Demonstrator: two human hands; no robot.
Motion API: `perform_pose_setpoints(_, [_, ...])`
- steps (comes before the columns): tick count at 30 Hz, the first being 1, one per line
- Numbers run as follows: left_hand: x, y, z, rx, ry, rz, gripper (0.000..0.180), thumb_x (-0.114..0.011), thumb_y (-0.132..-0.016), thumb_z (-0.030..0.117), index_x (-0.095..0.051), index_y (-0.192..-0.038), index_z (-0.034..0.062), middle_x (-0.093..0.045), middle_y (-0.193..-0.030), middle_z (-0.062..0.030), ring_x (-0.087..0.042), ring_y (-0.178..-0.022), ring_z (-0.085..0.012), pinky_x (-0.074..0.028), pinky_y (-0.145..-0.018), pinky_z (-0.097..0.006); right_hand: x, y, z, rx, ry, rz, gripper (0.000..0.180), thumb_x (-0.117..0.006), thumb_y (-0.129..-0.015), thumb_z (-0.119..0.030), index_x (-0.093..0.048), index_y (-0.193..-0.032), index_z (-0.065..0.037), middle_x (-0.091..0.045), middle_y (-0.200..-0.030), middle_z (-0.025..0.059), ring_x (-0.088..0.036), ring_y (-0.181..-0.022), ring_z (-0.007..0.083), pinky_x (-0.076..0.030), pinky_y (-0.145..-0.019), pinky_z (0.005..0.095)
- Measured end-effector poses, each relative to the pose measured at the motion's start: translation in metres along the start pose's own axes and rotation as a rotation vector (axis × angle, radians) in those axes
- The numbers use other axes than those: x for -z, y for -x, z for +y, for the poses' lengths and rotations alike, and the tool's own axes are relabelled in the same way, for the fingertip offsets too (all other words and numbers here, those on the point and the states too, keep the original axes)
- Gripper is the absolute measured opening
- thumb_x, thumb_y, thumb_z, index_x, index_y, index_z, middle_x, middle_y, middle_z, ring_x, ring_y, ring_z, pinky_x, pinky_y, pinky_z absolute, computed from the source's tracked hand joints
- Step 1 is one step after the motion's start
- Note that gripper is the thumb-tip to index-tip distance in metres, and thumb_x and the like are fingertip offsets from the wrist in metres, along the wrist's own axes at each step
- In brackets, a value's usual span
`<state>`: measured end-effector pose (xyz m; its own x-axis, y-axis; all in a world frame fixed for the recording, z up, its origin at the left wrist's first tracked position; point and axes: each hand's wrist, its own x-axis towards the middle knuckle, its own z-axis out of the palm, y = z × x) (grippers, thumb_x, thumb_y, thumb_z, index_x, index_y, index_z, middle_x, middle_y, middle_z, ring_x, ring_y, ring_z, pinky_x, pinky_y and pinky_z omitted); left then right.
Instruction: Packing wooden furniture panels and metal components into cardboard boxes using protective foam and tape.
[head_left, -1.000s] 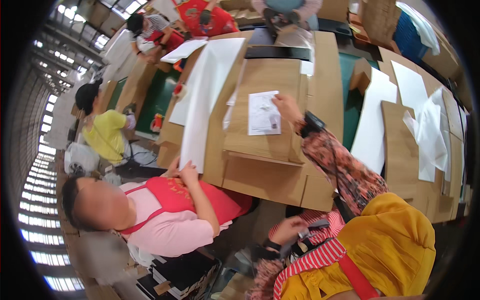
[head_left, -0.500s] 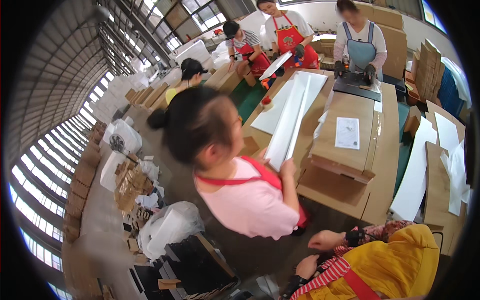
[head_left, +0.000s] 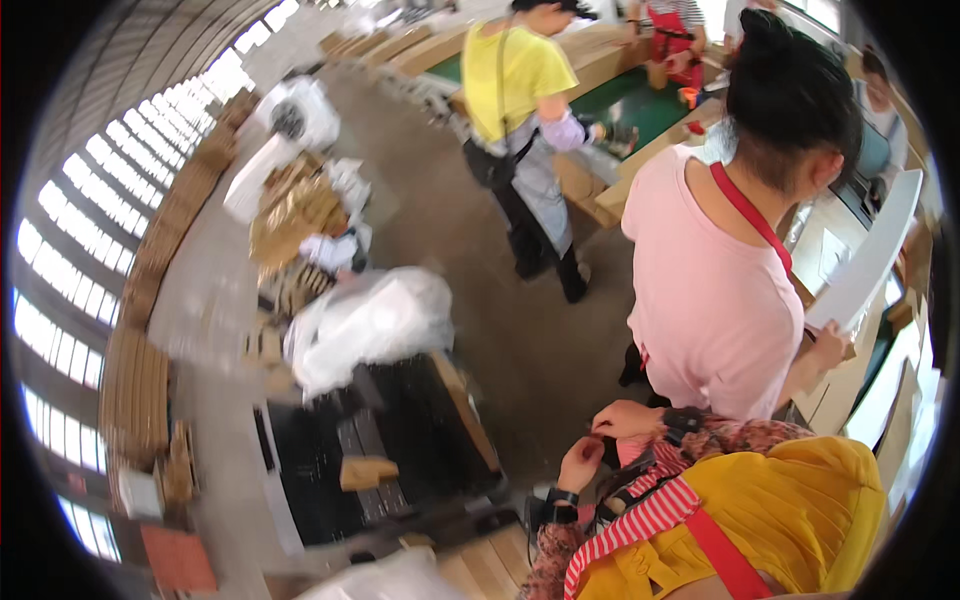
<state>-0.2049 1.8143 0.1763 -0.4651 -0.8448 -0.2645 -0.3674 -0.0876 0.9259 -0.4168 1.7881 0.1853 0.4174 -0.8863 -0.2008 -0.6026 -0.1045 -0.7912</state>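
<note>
The striped trim (head_left: 640, 520) of the person's apron lies across their front, just behind the two hands and nearest to them. The left hand (head_left: 580, 466) is raised with its fingers bent inward. The right hand (head_left: 630, 420) is half curled, close to the left one, its fingertips pointing toward it. Whether the fingers pinch anything small between them cannot be told, nor whether the fingertips touch. Each wrist wears a dark band, and both sleeves are patterned. Around the trim are a yellow top (head_left: 770, 500) and a red strap (head_left: 728, 560).

Just beyond the right hand, a co-worker in a pink shirt (head_left: 710, 290) stands with their back partly turned, one hand on a long white panel (head_left: 872, 255). Farther off, a co-worker in a yellow shirt (head_left: 510, 85) with a black bag (head_left: 488, 163) stands by a green table (head_left: 650, 105).

To the left of the hands, a stack of black panels (head_left: 320, 490) carries a cardboard piece (head_left: 367, 472). A bundle in white plastic (head_left: 375, 325) sits against its far end. A fan (head_left: 288, 120) stands well beyond. Brown cardboard stacks (head_left: 135, 385) line the windowed wall, with a reddish sheet (head_left: 178, 560) near them on the floor.
</note>
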Motion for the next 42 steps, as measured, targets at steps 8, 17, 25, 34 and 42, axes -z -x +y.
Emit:
perform_pose_setpoints(8, [0.169,-0.152,-0.198,0.418,0.219,0.087,0.021,-0.075,-0.088,0.016,-0.069,-0.103,0.0025,-0.07,-0.08,-0.0046,-0.064,-0.062,-0.0121,-0.052,-0.056,-0.029,0.026,-0.278,0.061,-0.087,-0.009,0.168,0.018,-0.063,-0.085,-0.027,-0.074,-0.089,-0.013,-0.073,-0.084,0.0119,-0.071,-0.079,0.0335,-0.053,-0.069,0.0452])
perform_pose_setpoints(17, [0.357,-0.282,-0.317,0.506,-0.346,-0.206,0.022,-0.068,-0.084,0.024,-0.071,-0.091,0.0036,-0.074,-0.089,-0.0177,-0.072,-0.078,-0.032,-0.057,-0.065,-0.045,0.135,-0.663,-0.031,0.3,-0.028,0.029,0.025,-0.061,-0.091,-0.028,-0.074,-0.101,-0.009,-0.074,-0.094,0.0131,-0.071,-0.087,0.0324,-0.054,-0.077,0.0421])
perform_pose_setpoints(25, [0.56,-0.474,-0.352,0.417,-0.558,0.076,0.024,-0.067,-0.083,0.027,-0.071,-0.089,0.0041,-0.073,-0.093,-0.0214,-0.071,-0.085,-0.0361,-0.057,-0.071,-0.049,0.252,-0.956,0.022,0.145,0.032,0.082,0.023,-0.065,-0.092,-0.021,-0.074,-0.107,-0.007,-0.075,-0.101,0.0132,-0.072,-0.095,0.0299,-0.056,-0.085,0.0385])
perform_pose_setpoints(34, [0.886,-0.82,-0.268,0.471,0.22,0.56,0.028,-0.064,-0.094,0.021,-0.071,-0.109,-0.001,-0.075,-0.088,-0.014,-0.074,-0.072,-0.0212,-0.059,-0.065,-0.032,0.333,-1.073,0.195,-0.46,0.104,0.171,0.023,-0.069,-0.08,-0.027,-0.076,-0.087,-0.006,-0.074,-0.08,0.0145,-0.072,-0.069,0.0263,-0.056,-0.066,0.0378])
perform_pose_setpoints(42, [0.993,-0.979,-0.288,0.829,0.624,0.521,0.035,-0.068,-0.094,0.03,-0.067,-0.113,0.0002,-0.073,-0.089,-0.013,-0.072,-0.071,-0.0268,-0.056,-0.053,-0.038,0.417,-1.29,0.389,-0.8,0.286,0.199,0.018,-0.066,-0.078,-0.026,-0.073,-0.081,-0.01,-0.07,-0.075,0.011,-0.07,-0.071,0.0301,-0.056,-0.066,0.0432])
